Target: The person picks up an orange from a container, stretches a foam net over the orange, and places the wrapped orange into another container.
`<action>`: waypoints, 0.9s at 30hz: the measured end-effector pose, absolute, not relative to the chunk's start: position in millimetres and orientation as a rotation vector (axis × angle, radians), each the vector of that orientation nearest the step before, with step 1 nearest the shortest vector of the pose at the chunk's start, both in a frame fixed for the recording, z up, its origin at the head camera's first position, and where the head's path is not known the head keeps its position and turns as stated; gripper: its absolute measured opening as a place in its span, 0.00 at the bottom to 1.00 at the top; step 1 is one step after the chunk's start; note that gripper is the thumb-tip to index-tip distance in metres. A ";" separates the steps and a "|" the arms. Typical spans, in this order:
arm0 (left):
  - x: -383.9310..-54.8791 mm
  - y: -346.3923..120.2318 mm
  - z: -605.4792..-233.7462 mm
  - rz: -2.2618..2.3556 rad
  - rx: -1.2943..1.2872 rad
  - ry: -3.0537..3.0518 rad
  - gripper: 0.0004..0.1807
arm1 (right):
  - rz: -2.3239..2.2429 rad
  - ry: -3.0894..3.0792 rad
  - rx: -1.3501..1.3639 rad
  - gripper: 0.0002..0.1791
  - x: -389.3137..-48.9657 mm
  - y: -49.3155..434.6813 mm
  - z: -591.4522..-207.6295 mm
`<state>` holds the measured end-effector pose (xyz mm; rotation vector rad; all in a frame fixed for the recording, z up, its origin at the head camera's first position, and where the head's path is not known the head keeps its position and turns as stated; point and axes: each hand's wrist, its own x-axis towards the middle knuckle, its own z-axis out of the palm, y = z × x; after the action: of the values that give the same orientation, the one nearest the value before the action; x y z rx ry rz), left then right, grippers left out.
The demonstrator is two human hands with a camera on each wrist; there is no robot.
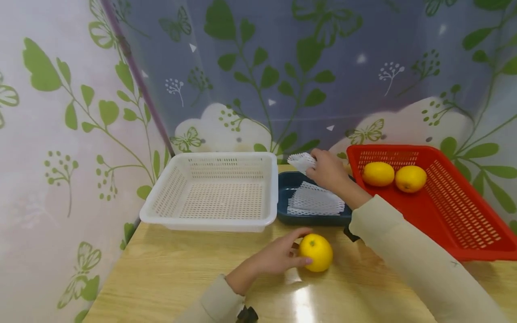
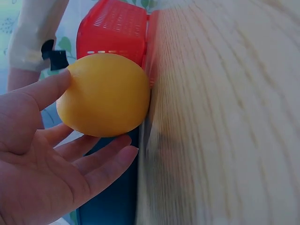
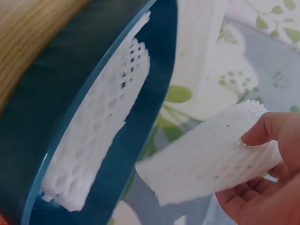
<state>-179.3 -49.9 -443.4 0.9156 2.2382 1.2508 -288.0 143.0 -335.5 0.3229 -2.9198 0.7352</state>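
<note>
No legible text, labels, brands or numbers.

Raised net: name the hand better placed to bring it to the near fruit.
Probably the right hand: its thumb and fingers pinch the net, while the left hand cups the near fruit.
</note>
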 end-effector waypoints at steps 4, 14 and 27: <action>-178.7 -51.0 -443.5 1.265 0.870 2.217 0.35 | 0.747 -2.896 0.391 0.17 -273.6 142.9 -328.1; -174.9 -53.3 -439.9 1.254 0.929 2.245 0.36 | 0.894 -2.794 0.508 0.04 -236.3 147.9 -323.3; -165.0 -68.5 -379.4 1.664 1.222 2.580 0.20 | 1.149 -2.775 0.501 0.13 -192.5 160.5 -328.2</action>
<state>-165.0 -68.5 -379.4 1.2217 2.5802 1.6637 -192.5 160.5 -328.2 0.5008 -2.7749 1.1492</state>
